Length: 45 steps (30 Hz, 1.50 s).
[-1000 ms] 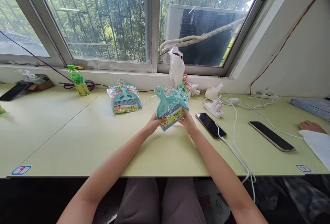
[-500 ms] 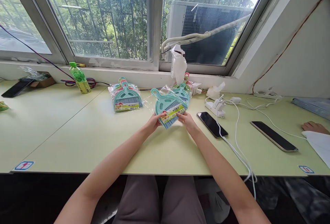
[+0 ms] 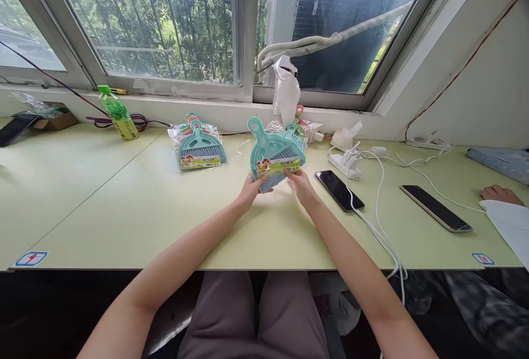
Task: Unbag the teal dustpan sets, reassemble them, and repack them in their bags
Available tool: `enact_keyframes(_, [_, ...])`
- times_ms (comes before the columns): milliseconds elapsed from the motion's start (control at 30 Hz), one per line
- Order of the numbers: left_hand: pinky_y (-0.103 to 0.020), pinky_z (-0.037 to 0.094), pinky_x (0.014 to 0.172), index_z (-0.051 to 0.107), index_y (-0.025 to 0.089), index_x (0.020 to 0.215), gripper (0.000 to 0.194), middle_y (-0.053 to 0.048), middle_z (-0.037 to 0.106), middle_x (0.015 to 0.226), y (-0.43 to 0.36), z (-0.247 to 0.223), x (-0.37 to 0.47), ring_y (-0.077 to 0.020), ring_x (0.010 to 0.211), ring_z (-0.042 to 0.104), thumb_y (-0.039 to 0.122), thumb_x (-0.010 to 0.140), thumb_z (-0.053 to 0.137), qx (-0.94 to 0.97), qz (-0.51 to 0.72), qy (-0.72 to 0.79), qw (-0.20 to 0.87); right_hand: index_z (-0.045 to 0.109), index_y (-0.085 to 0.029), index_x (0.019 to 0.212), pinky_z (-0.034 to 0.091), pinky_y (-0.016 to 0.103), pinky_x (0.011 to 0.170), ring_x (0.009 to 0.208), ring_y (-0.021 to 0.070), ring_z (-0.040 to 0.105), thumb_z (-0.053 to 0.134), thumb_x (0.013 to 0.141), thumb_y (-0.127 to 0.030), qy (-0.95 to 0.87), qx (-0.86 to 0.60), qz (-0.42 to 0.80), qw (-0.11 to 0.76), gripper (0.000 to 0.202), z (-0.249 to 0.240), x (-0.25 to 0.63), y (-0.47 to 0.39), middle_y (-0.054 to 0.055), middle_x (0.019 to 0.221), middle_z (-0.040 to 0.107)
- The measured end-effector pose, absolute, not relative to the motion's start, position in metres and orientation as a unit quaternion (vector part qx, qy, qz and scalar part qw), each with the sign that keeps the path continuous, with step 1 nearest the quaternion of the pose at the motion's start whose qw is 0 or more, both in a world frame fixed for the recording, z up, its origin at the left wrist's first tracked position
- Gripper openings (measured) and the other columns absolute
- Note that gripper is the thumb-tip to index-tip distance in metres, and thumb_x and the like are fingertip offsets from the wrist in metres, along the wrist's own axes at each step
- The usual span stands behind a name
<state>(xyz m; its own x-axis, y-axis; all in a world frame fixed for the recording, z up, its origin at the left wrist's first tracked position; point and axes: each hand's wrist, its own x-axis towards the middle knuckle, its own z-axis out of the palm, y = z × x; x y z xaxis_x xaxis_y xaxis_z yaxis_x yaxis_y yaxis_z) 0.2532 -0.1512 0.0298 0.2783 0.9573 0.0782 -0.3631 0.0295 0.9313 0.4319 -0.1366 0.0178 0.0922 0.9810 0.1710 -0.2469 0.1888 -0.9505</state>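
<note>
Between my two hands is a mint-green mini dustpan and brush set [image 3: 275,155] with a yellow-green label, held tilted above the table. My left hand [image 3: 250,189] is closed on its lower left corner. The fingers of my right hand [image 3: 300,185] pinch its lower right edge, with the thumb by the label. Behind it, partly hidden, stand more wrapped dustpan sets [image 3: 301,122] with green and red handles. To the left, a second pile of wrapped dustpan sets [image 3: 199,146] lies on the table in clear plastic.
A phone [image 3: 339,190] lies right of my hands, beside a white power strip [image 3: 346,164] with trailing cables. Farther right are another phone [image 3: 436,208] and another person's hand [image 3: 501,194]. A green-capped bottle [image 3: 119,113] and a cardboard box [image 3: 55,119] stand at the left.
The held dustpan set has turned, so its handle points more upward and its label lies nearly level. Both hands keep hold of it. The whole view has shifted slightly.
</note>
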Motion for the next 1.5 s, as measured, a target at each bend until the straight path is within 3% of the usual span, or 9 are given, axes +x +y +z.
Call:
enact_keyframes(200, [-0.039,0.06,0.072,0.055,0.018,0.114,0.053,-0.012,0.065,0.117,-0.145,0.034,0.248,-0.0265,0.1,0.065,0.048,0.074,0.072,0.511,0.485,0.291,0.647,0.071,-0.026,0.1,0.029,0.05,0.11,0.125,0.032,0.05,0.084,0.059,-0.047,-0.505,-0.405,0.527,0.551,0.048,0.027,0.445,-0.14,0.006,0.117,0.068])
enact_keyframes(400, [-0.04,0.06,0.074,0.051,0.018,0.116,0.054,-0.012,0.062,0.12,-0.142,0.034,0.244,-0.0281,0.105,0.063,0.042,0.073,0.074,0.532,0.473,0.288,0.641,0.07,-0.027,0.1,0.021,0.055,0.112,0.127,0.0328,0.048,0.081,0.06,-0.049,-0.503,-0.437,0.521,0.534,0.047,0.026,0.448,-0.139,0.005,0.121,0.066])
enact_keyframes(633, [-0.04,0.06,0.073,0.046,0.021,0.119,0.058,-0.012,0.058,0.128,-0.143,0.033,0.245,-0.0284,0.105,0.063,0.044,0.072,0.073,0.539,0.47,0.306,0.629,0.071,-0.023,0.091,0.03,0.05,0.108,0.119,0.034,0.054,0.083,0.054,-0.049,-0.442,-0.462,0.516,0.57,0.047,0.02,0.439,-0.135,0.007,0.109,0.07])
enact_keyframes(867, [-0.032,0.054,0.066,0.041,0.019,0.131,0.069,-0.016,0.066,0.115,-0.153,0.037,0.248,-0.0235,0.079,0.071,0.057,0.078,0.063,0.626,0.387,0.308,0.603,0.068,-0.022,0.089,0.038,0.047,0.102,0.115,0.0333,0.055,0.083,0.053,-0.045,-0.419,-0.431,0.454,0.657,0.046,0.023,0.436,-0.137,0.005,0.101,0.072])
enact_keyframes(1100, [-0.03,0.053,0.066,0.05,0.015,0.125,0.066,-0.018,0.069,0.11,-0.153,0.033,0.248,-0.0239,0.08,0.071,0.059,0.077,0.064,0.649,0.368,0.278,0.605,0.067,-0.023,0.09,0.039,0.047,0.103,0.119,0.0336,0.053,0.08,0.056,-0.05,-0.458,-0.429,0.442,0.641,0.045,0.03,0.44,-0.14,0.006,0.108,0.07])
enact_keyframes(1300, [-0.027,0.052,0.053,0.038,0.015,0.133,0.069,-0.016,0.071,0.098,-0.156,0.043,0.247,-0.0188,0.06,0.069,0.059,0.083,0.056,0.641,0.391,0.271,0.601,0.068,-0.024,0.096,0.036,0.048,0.105,0.119,0.0334,0.054,0.082,0.058,-0.048,-0.473,-0.415,0.478,0.613,0.047,0.033,0.441,-0.141,0.006,0.113,0.069])
enact_keyframes(1500, [-0.024,0.047,0.044,0.047,0.012,0.124,0.062,-0.011,0.071,0.084,-0.152,0.044,0.245,-0.0173,0.052,0.066,0.059,0.084,0.053,0.642,0.409,0.284,0.583,0.069,-0.024,0.092,0.032,0.048,0.108,0.121,0.0331,0.051,0.08,0.059,-0.047,-0.49,-0.407,0.496,0.59,0.041,0.036,0.442,-0.143,0.005,0.113,0.069])
